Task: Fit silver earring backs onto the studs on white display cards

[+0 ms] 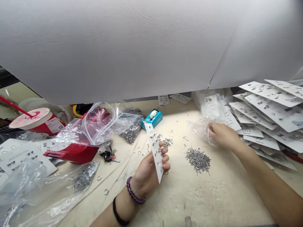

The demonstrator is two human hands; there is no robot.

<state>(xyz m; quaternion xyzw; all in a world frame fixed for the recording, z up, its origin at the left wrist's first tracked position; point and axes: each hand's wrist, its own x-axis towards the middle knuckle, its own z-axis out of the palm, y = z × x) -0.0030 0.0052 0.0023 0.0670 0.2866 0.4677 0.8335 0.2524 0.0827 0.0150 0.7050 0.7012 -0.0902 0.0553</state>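
My left hand [148, 170] is closed round a white earring card [155, 149], which stands nearly edge-on to me with small metal earrings fixed to it. My right hand [221, 135] reaches to a clear plastic bag [201, 127], its fingers at the crumpled film and partly hidden by it. Between the hands lies a heap of small silvery earring pieces [198, 160]. A second, looser group of metal pieces [167, 142] lies just behind the card.
Many earring cards [272, 110] are piled at the right. A teal tape dispenser [153, 117] stands at the back. Zip bags of metal parts [131, 127], a red container [73, 153], keys [110, 155] and a lidded cup [38, 121] crowd the left. A white panel [118, 50] hangs across the top.
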